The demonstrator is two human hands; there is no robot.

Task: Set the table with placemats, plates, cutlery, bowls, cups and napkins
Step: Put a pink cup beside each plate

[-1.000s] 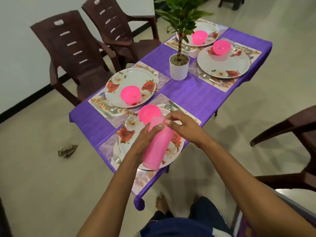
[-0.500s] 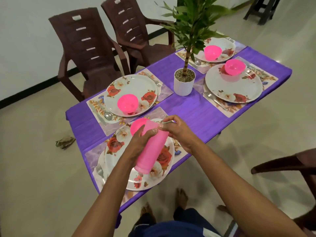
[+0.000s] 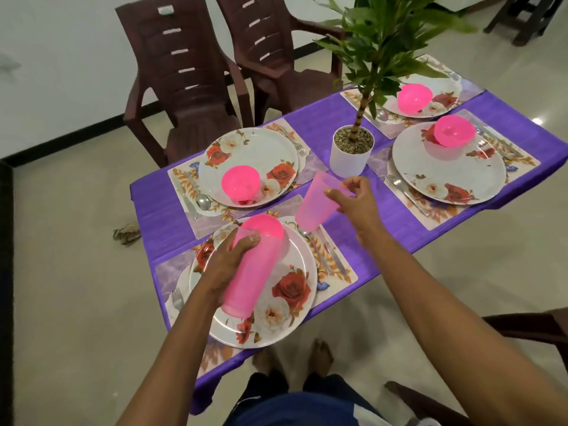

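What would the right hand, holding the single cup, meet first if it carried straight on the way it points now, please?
Probably the white plant pot. The right hand pinches the cup by its rim and points away toward the table's middle, where the pot stands just beyond its knuckles. Depth is unclear, so it might pass slightly left of the pot.

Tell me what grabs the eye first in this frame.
The bright pink cups: the right hand pinches a single pink cup by its rim, tilted above the purple tablecloth, while the left hand grips the remaining cup stack over the near plate. Next come four pink bowls on floral plates, then the potted plant mid-table.
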